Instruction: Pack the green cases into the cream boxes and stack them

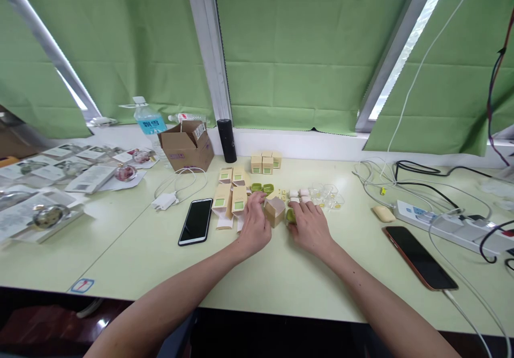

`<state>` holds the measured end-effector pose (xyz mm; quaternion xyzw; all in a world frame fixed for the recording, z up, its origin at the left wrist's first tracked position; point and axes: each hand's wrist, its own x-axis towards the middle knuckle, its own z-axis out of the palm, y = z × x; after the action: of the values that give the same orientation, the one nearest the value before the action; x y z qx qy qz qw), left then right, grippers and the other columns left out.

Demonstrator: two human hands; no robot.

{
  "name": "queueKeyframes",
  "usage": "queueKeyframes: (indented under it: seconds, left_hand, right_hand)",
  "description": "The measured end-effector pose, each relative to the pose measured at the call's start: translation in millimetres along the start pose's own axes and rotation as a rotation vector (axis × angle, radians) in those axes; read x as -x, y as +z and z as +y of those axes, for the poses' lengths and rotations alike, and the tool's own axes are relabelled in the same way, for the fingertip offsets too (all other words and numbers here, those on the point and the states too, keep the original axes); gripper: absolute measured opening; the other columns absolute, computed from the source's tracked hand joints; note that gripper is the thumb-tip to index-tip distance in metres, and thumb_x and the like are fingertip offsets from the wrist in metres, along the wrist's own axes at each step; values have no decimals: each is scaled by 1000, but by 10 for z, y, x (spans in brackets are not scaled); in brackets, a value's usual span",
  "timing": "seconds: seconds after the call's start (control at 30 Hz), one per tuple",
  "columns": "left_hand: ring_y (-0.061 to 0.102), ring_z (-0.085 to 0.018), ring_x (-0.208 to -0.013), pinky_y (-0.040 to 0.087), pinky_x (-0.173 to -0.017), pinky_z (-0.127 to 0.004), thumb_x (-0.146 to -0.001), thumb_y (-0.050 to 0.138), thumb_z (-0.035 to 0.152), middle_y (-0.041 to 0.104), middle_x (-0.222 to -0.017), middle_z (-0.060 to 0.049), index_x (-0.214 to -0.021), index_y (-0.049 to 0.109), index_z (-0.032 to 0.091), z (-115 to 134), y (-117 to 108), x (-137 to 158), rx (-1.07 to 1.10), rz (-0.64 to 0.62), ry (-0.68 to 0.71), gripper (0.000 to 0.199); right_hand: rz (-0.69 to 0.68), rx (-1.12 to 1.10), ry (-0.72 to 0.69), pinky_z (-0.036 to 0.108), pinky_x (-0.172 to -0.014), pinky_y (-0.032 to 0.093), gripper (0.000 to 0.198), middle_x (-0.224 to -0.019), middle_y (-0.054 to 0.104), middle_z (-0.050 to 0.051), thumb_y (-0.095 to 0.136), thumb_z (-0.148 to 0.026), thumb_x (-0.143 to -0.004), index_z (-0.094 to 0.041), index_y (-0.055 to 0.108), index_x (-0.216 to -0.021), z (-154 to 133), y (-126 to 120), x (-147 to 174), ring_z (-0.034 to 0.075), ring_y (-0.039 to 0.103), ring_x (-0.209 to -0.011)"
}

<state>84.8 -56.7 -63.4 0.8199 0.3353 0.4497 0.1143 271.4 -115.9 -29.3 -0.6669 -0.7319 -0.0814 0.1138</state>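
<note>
My left hand (256,223) is closed on the left side of a small open kraft-coloured box (275,212), thumb near its lower edge. To the right of that box, my right hand (310,223) has its fingers curled over a small green cup (290,216). Two more green cups (267,188) stand just behind the left hand. Tall cream boxes (239,203) with green labels and open flaps stand to its left. Beyond the right hand are small white-pink pieces (304,192), tiny yellow bits (282,193) and several clear plastic covers (331,195).
Small closed boxes (262,164) stand at the back, near a black cylinder (227,141) and a cardboard carton (187,146). One phone (195,222) lies left, another phone (420,257) right, beside a power strip (439,224) and cables. Packaged items (90,179) cover the far left.
</note>
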Motion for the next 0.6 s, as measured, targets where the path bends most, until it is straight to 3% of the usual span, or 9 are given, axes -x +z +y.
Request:
queueKeyframes:
  seconds: [0.27, 0.47, 0.6]
  left_hand:
    - [37, -37, -142, 38, -113, -62, -85, 67, 22, 37, -144, -20, -146, 19, 23, 66, -24, -6, -9, -34, -26, 78]
    - [37, -34, -143, 42, -112, -58, -86, 54, 9, 32, -146, -20, -145, 17, 23, 17, -4, -7, 34, -43, -40, 71]
    - [33, -33, -146, 38, -116, -59, -83, 54, 7, 36, -142, -18, -137, 26, 23, 28, -28, -13, 46, -30, -29, 63]
  right_hand:
    - [-7, -5, 10, 38, -87, 34, 47, -116, 69, 12, 65, -24, -86, -18, 54, -131, -5, -9, -3, 30, 55, -110]
    - [8, -15, 8, 39, -87, 35, 50, -115, 72, 12, 65, -24, -84, -18, 53, -132, -8, -39, 3, 31, 56, -110]
    - [13, -15, 29, 40, -88, 35, 50, -118, 71, 13, 66, -26, -84, -16, 55, -132, 5, -70, -1, 32, 56, -111]
